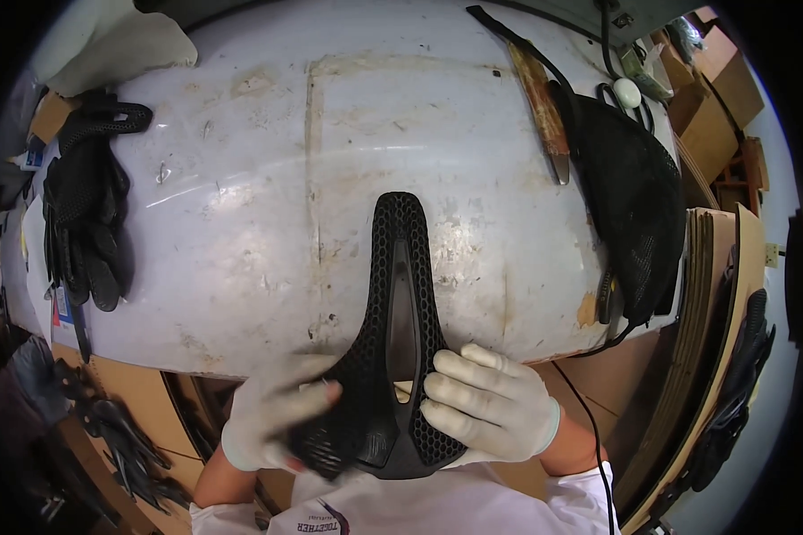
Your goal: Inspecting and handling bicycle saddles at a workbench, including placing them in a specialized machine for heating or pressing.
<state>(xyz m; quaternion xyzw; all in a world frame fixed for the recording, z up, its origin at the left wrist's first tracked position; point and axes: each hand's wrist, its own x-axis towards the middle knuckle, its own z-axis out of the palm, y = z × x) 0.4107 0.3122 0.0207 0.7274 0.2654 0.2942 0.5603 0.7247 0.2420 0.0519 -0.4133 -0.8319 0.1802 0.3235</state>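
A black bicycle saddle (403,259) with a honeycomb lattice surface and a long central slot lies in front of me, its narrow nose pointing away over the table. Its wide rear is close to my body. My left hand (285,406), in a white glove with bare fingertips showing, closes on the left rear wing. That hand and the lattice under it are smeared by motion. On the right wing, the gloved fingers of my right hand (486,401) curl over the edge; its thumb is hidden underneath.
The worn white table (241,214) fills the middle. Black lattice pieces (85,205) are heaped at its left. A wooden-handled flat tool (537,98) and a black mesh bag (629,196) lie right. Cardboard sheets (709,294) stand beyond; a black cable (589,410) hangs near my right arm.
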